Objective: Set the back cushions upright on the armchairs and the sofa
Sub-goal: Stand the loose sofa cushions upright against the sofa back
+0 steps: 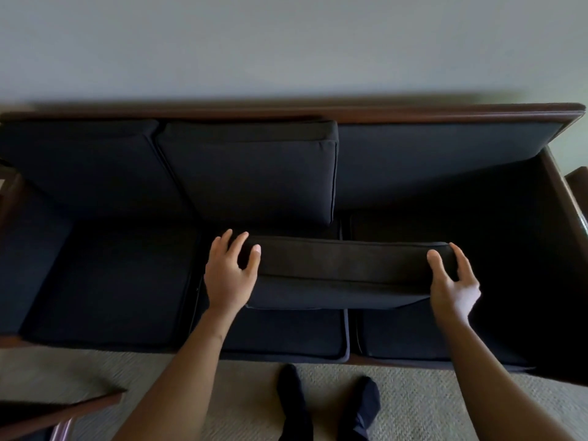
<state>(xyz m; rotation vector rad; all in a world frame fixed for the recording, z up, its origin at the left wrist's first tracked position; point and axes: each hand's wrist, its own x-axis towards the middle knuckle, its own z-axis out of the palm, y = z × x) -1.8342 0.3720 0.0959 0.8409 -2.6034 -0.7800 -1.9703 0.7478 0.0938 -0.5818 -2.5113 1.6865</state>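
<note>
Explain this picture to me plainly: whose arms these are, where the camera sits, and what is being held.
The camera is worn on a person's head and looks down, so the arms are the wearer's own. They stand before a dark sofa against a wall. Two back cushions already stand upright, the left back cushion and the middle back cushion. The right spot is bare. The left hand and right hand grip the ends of the third cushion, held above the seat.
</note>
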